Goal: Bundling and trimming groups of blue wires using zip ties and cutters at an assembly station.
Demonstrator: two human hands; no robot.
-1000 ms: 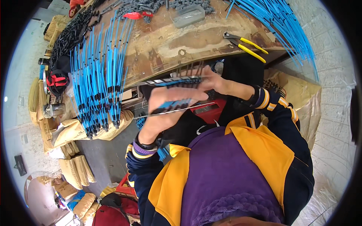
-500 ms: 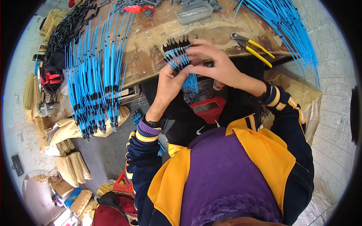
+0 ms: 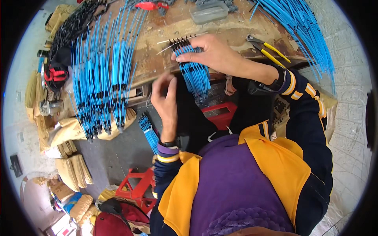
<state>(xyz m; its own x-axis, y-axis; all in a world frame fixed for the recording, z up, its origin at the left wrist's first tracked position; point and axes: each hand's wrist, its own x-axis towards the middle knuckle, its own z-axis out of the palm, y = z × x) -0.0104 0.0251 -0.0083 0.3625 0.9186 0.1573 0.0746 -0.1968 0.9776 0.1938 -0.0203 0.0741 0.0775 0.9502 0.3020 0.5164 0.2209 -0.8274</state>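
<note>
1. My right hand (image 3: 214, 53) presses a bundle of blue wires (image 3: 195, 72) against the front edge of the counter (image 3: 177, 29); my fingers (image 3: 189, 58) are curled shut over the bundle near its top, where black tips stick up.
2. The bundle's lower ends fan out and hang down past the counter edge, above my lap.
3. My left hand (image 3: 166, 100) is just below and left of the bundle, near it but apart. Its fingers are loosely bent and hold nothing that I can see.
4. The counter is a worn wooden board, brown with pale scuffed patches, and its edge bends with the lens.
5. A big sheaf of blue wires (image 3: 102, 78) lies across the counter's left part, its ends hanging over the edge toward tan sacks (image 3: 71, 129).
6. Another spread of blue wires (image 3: 303, 31) runs over the counter's right end.
7. Yellow-handled pliers (image 3: 267, 49) lie on the counter just right of my right wrist.
8. A grey tray (image 3: 208, 11) and a red-handled tool (image 3: 151, 6) sit at the far edge.
9. Below, the floor (image 3: 118, 153) is grey concrete, with a red plastic stool (image 3: 138, 188) on it and more tan sacks stacked to the left.
10. A red crate (image 3: 220, 114) sits under the counter by my knees.
</note>
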